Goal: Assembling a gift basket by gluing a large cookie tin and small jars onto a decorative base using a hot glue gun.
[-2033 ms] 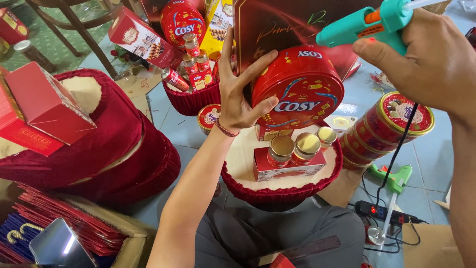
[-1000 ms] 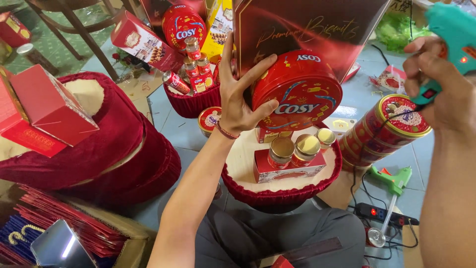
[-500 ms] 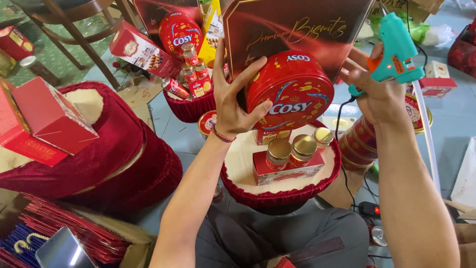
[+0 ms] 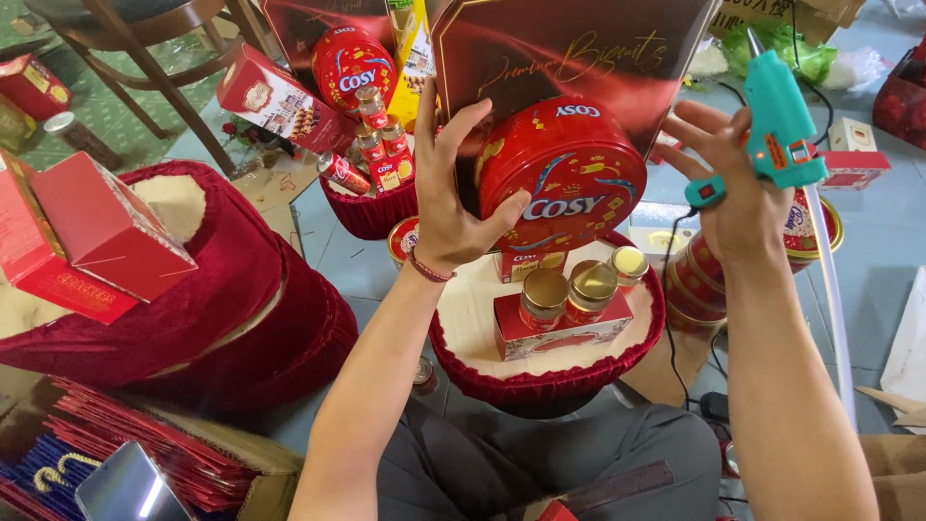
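While the left hand point(image 4: 453, 207) presses its spread fingers against the round red tin point(image 4: 562, 174), propping it upright against the dark red box point(image 4: 579, 58) behind, the right hand point(image 4: 738, 193) grips a teal glue gun point(image 4: 776, 125) just right of the tin. Should the left hand ease off, I judge the tin could tip forward onto the jars point(image 4: 574, 289) on the red-skirted tray point(image 4: 550, 371) below; the hot nozzle, close by, could also catch a finger
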